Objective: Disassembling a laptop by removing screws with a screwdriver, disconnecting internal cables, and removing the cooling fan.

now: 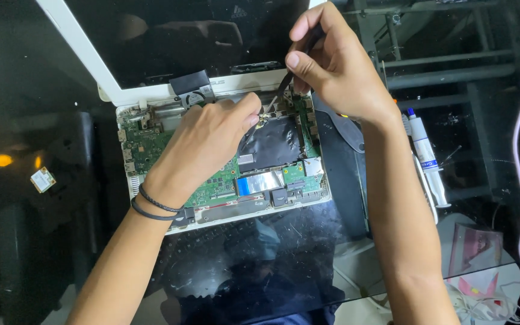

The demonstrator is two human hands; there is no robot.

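Small circuit card (43, 179): loose on the dark glass bench (308, 235), well left of the laptop. Opened white laptop (151, 96): base uncovered, green circuit board (148, 144) showing. Left hand (209, 138): resting on the board at the laptop's middle, fingers curled, fingertips pressing by the hinge; grasping nothing visible. Right hand (332, 66): above the laptop's rear right corner, pinching a thin dark tool (284, 90), tip down at the hinge. White syringe tube (427, 156): on the bench, right of the laptop.
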